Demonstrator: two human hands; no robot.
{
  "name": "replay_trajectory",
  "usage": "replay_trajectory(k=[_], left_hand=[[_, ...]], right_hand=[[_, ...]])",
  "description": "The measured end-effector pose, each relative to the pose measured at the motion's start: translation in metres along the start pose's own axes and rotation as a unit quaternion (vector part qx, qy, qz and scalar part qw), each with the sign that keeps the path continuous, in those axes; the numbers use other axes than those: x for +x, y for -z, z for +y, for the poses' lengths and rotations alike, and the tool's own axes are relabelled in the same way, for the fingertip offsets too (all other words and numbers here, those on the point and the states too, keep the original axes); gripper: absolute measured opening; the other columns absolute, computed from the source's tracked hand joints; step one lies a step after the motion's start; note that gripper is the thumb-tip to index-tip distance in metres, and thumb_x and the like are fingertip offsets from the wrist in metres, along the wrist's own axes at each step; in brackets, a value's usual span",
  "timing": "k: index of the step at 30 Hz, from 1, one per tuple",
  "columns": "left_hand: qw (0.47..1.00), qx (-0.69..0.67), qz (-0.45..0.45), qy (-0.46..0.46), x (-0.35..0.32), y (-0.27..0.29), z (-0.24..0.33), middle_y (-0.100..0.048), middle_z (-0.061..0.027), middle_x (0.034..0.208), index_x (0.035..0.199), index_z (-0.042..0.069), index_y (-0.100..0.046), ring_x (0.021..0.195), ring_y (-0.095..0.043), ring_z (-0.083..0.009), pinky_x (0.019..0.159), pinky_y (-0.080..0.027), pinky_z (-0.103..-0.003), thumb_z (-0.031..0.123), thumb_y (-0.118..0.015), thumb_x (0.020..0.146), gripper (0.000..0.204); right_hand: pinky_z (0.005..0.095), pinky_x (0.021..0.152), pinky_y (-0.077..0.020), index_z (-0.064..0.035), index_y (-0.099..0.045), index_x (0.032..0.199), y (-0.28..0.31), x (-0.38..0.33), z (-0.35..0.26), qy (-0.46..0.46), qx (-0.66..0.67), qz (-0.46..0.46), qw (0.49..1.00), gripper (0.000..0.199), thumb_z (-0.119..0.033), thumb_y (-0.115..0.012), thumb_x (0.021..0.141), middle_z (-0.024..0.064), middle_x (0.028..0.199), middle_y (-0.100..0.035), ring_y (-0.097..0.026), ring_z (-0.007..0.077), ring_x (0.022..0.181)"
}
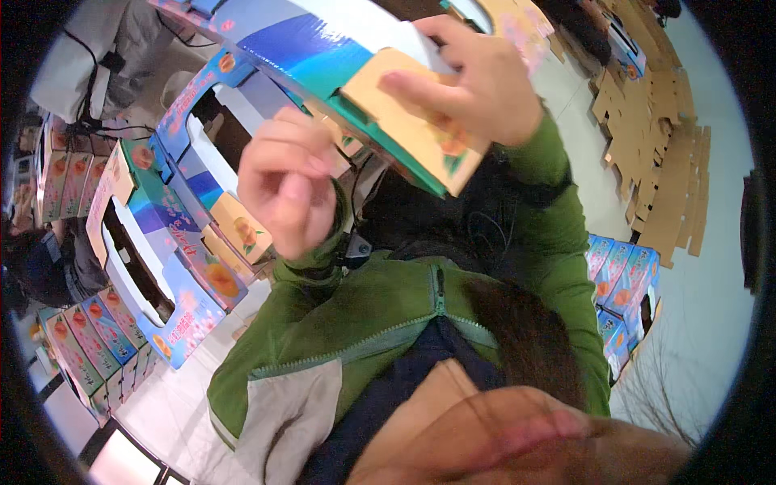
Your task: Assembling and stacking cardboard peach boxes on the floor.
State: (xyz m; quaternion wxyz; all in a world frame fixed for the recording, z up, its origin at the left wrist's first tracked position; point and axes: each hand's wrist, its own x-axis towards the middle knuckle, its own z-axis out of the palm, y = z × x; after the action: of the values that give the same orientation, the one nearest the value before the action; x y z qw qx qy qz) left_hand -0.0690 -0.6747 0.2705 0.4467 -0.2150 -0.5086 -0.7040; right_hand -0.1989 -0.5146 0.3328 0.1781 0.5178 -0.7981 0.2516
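Observation:
A printed carton (319, 48) in blue, white and green is tilted in front of me at the top of the view. My right hand (477, 85) grips its near end, with the thumb pressed on an orange end flap (404, 113) that carries a fruit picture. The carton's far part runs out of the picture. Just left of that end is my left hand (289, 182), its fingers curled in, and I see nothing in them. Beyond it stands another carton (179, 133) with a large white-edged opening in its top.
A similar carton (198, 267) with a cut-out top sits at the left. Rows of printed cartons (93, 335) stand at the lower left, with more cartons (626, 279) at the right. Flat brown cardboard sheets (647, 137) lie at the upper right. A dark cable (90, 77) hangs at the upper left.

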Motion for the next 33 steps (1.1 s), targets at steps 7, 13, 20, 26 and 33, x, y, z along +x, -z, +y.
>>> replay_trajectory(k=[7, 13, 20, 26, 33], left_hand=[[0.996, -0.045, 0.022, 0.069, -0.030, -0.021, -0.018, -0.052, -0.0112, 0.074, 0.081, -0.002, -0.053, 0.065, -0.046, -0.0178, 0.059, -0.037, -0.030, 0.013, -0.053, 0.080, 0.015], [0.969, -0.066, -0.120, 0.208, -0.047, -0.079, -0.041, -0.055, -0.0083, 0.075, 0.083, -0.002, -0.057, 0.065, -0.048, -0.0137, 0.061, -0.037, -0.026, 0.008, -0.054, 0.085, 0.011], [0.856, 0.069, -0.429, 0.280, -0.087, -0.159, -0.111, -0.062, -0.0081, 0.074, 0.084, 0.000, -0.064, 0.068, -0.057, -0.0101, 0.063, -0.046, -0.025, 0.007, -0.062, 0.083, 0.008], [0.793, 0.123, -0.474, 0.361, -0.151, -0.201, -0.234, -0.063, -0.0053, 0.085, 0.104, -0.001, -0.058, 0.074, -0.058, -0.0105, 0.067, -0.048, -0.026, 0.019, -0.063, 0.091, 0.025], [0.760, 0.134, -0.293, 0.565, -0.183, -0.216, -0.366, -0.059, -0.0139, 0.103, 0.121, -0.005, -0.046, 0.085, -0.062, -0.0167, 0.071, -0.050, -0.029, 0.034, -0.069, 0.084, 0.059]], right_hand=[[0.0199, 0.049, -0.0344, 0.0005, -0.060, 0.115, 0.101, -0.073, -0.018, -0.272, 0.119, 0.002, 0.955, 0.032, -0.022, -0.060, 0.092, 0.0007, 0.061, -0.061, -0.048, 0.0017, 0.054], [0.0214, 0.050, -0.0396, -0.0018, -0.065, 0.109, 0.155, -0.169, -0.004, -0.364, 0.067, 0.103, 0.923, 0.032, -0.028, -0.061, 0.091, 0.0033, 0.060, -0.063, -0.054, 0.0030, 0.056], [0.0249, 0.071, -0.0496, 0.0005, -0.062, 0.115, 0.207, -0.297, 0.050, -0.388, -0.047, 0.139, 0.910, 0.032, -0.023, -0.056, 0.095, 0.0104, 0.086, -0.070, -0.066, 0.0126, 0.080], [0.0345, 0.060, -0.0467, -0.0012, -0.064, 0.105, 0.208, -0.382, 0.119, -0.353, -0.200, 0.068, 0.912, 0.029, -0.025, -0.057, 0.092, 0.0134, 0.069, -0.062, -0.062, 0.0239, 0.064], [0.0442, 0.057, -0.0449, -0.0061, -0.057, 0.073, 0.165, -0.451, 0.208, -0.292, -0.279, -0.008, 0.915, 0.018, -0.020, -0.059, 0.085, 0.0135, 0.062, -0.056, -0.056, 0.0317, 0.062]])
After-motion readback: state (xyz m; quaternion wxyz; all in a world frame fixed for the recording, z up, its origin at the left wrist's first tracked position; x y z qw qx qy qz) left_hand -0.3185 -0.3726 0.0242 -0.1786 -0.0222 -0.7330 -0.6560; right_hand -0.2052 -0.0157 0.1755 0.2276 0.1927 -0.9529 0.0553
